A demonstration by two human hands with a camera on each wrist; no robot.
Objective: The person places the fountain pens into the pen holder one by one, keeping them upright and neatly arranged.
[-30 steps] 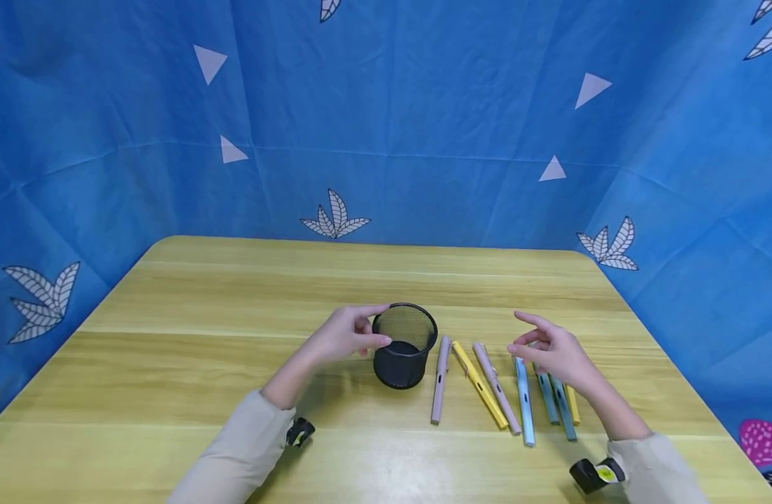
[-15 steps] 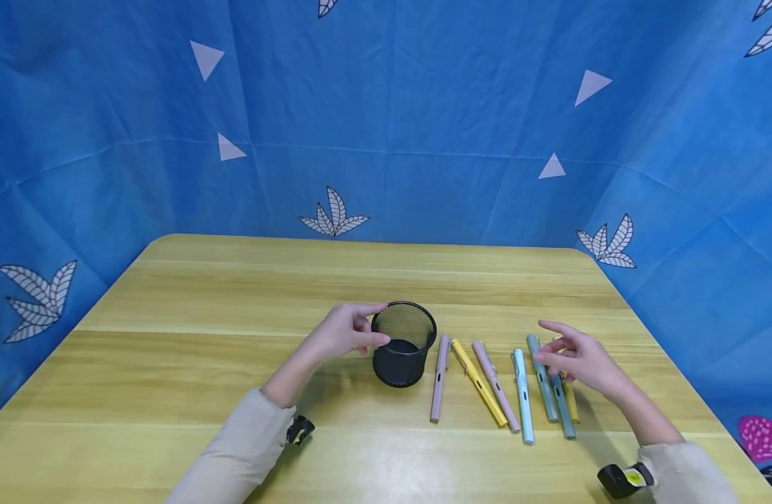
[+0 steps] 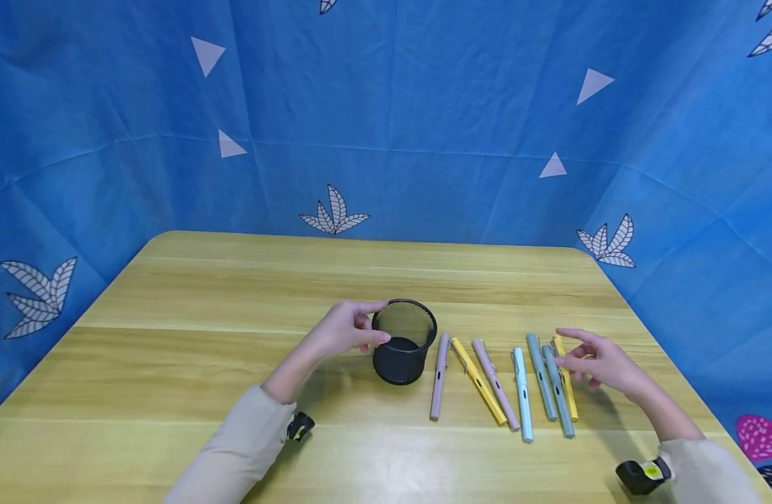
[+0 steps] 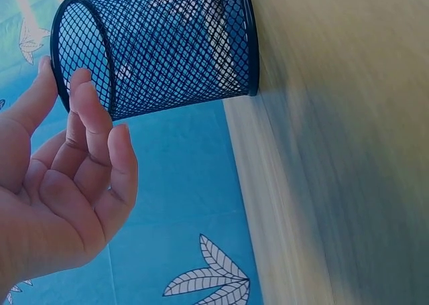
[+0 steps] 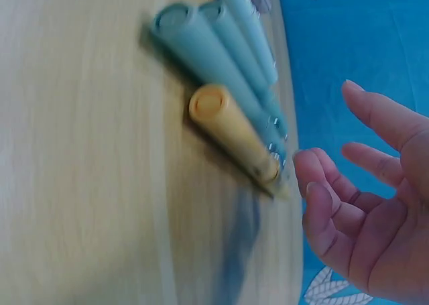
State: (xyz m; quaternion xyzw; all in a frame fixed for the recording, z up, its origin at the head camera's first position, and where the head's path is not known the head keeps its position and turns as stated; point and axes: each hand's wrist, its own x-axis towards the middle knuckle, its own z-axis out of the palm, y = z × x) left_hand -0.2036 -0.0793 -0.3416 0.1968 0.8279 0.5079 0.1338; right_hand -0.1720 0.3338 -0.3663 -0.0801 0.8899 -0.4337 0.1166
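Observation:
A black mesh pen holder (image 3: 401, 364) stands upright on the table. At the left side of its rim, my left hand (image 3: 343, 332) holds it with thumb and index finger, the other fingers curled beneath; the left wrist view shows the thumb (image 4: 41, 94) right at the rim. My right hand (image 3: 602, 358), fingers loosely bent and holding nothing, hovers over the right end of a row of pens. Nearest to it are a yellow pen (image 3: 570, 395) and a blue-green pen (image 3: 559, 399). In the right wrist view the yellow pen (image 5: 231, 127) lies left of the fingers.
Another blue-green pen (image 3: 542, 378), a light blue pen (image 3: 522, 399), a mauve pen (image 3: 495, 385), a second yellow pen (image 3: 480, 383) and another mauve pen (image 3: 439, 378) lie between the hands. A blue patterned cloth (image 3: 386, 126) hangs behind the wooden table (image 3: 203, 336).
My right hand has moved rightward from above the light blue pen to the rightmost yellow pen, uncovering the blue-green pens. The left hand and pen holder have stayed in place.

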